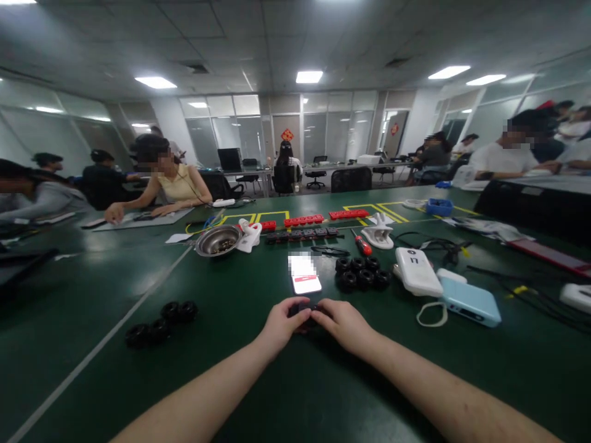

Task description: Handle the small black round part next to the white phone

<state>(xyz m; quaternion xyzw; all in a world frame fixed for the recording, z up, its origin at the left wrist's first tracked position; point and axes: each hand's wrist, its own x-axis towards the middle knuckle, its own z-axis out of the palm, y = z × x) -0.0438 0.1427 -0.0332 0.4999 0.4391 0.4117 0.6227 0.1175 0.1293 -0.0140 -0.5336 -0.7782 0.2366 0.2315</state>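
My left hand (289,320) and my right hand (340,319) meet at the middle of the table. Both are closed round a small black part (305,309), mostly hidden by the fingers; a hint of red shows beneath it. Just beyond them lies a lit phone (305,280). Several black toy wheels (362,274) are grouped to the right of the phone, and more black wheels (159,330) lie at the left. Farther back is a row of black toy parts (302,235), with red toy parts (303,220) behind it. A red-handled screwdriver (363,245) lies near the wheels.
A metal bowl (218,240) with small pieces stands at the back left. On the right are a white power bank (418,271), a light blue device (470,301), black cables (438,243) and a blue tray (438,207). A person (173,178) sits across the table at the left.
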